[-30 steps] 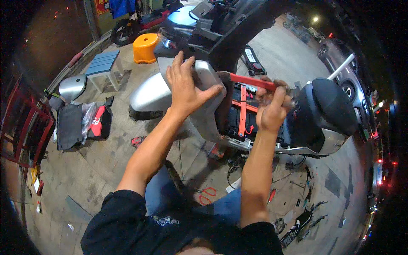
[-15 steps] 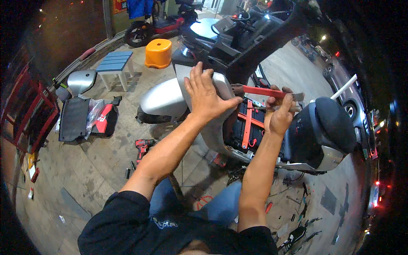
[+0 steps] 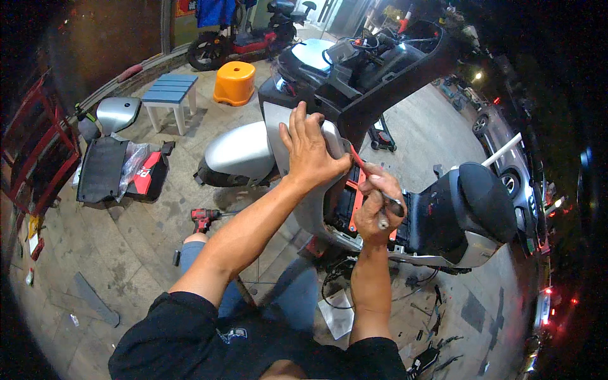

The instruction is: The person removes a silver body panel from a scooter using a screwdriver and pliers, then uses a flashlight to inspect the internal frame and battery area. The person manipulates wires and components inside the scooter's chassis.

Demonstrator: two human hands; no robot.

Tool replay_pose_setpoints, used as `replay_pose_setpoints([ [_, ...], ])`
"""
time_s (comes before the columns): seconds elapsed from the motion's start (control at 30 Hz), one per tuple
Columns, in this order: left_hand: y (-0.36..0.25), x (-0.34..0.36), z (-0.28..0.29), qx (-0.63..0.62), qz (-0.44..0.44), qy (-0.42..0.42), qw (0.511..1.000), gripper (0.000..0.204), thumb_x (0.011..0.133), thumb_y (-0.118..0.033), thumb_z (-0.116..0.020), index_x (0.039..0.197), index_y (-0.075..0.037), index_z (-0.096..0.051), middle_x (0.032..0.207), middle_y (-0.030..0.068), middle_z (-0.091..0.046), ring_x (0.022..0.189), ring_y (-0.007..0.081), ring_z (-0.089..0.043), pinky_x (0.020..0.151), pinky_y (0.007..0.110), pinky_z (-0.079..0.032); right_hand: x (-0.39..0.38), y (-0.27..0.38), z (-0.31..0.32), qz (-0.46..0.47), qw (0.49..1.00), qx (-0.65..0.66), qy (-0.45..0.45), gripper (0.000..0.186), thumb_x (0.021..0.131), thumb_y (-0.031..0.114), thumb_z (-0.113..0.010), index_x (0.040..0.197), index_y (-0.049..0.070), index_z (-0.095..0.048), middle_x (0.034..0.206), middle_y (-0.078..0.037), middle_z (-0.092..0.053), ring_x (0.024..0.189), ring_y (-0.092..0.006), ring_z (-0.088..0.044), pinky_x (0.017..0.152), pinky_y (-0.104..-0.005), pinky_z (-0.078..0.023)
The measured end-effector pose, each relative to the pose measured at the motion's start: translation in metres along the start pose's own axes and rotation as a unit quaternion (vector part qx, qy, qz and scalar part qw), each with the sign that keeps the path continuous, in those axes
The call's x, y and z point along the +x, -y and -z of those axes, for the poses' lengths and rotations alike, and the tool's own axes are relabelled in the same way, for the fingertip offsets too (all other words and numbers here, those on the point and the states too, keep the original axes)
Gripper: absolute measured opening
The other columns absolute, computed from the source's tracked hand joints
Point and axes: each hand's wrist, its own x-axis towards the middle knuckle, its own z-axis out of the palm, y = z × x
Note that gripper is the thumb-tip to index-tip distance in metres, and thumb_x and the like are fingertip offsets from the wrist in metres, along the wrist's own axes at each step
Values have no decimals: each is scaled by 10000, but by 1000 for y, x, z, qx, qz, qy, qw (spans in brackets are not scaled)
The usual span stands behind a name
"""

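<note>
My left hand (image 3: 308,147) lies with fingers spread against the silver-grey front panel (image 3: 277,136) of a partly stripped scooter. Its thumb reaches toward the panel's inner edge. Just to its right, my right hand (image 3: 381,206) is closed around a long red tool (image 3: 358,161), whose far end meets that edge beside my left thumb. A metal rod end (image 3: 382,223) pokes out of the same fist; what it belongs to is hidden. Beneath the right hand, the scooter's open floor bay holds orange-red straps (image 3: 355,212). The black seat (image 3: 484,196) is at the right.
A red-and-black cordless drill (image 3: 204,219) rests on the paving at my left. Beyond are an orange stool (image 3: 234,82), a blue-topped stool (image 3: 170,90) and a silver cover (image 3: 119,114). Cables and loose parts (image 3: 434,358) lie at lower right. A car (image 3: 506,149) is parked farther right.
My right hand has moved left and down, turning the red tool from nearly level to steeply slanted. My left hand stays on the panel. A pale sheet now shows on the ground.
</note>
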Motion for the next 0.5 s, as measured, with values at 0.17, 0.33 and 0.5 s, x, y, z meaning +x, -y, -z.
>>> replay_pose_setpoints([
  [0.17,0,0,1,13,8,20,1000,970,582,-431,-823,1321,-43,-329,1489,279,-247,1429,450,-216,1119,683,-122,-2,-3,-4,-13,999,4,-38,125,984,67,-514,1056,25,-607,1061,-180,-703,696,-160,-637,576,-247,-536],
  [0.33,0,-1,-2,23,13,13,1000,970,596,-461,-814,1329,-48,-331,1492,271,-254,1436,440,-211,1125,675,-127,21,-22,16,-207,973,21,-102,234,1037,184,-438,1063,24,-608,945,-109,-707,641,-96,-579,559,-225,-480],
  [0.5,-4,1,-3,31,41,16,999,994,588,-542,-817,1316,-60,-343,1498,257,-258,1440,428,-207,1121,682,-136,34,-51,35,-299,913,234,-149,208,1057,214,-443,1159,73,-556,1051,-180,-702,669,-106,-614,564,-226,-496],
])
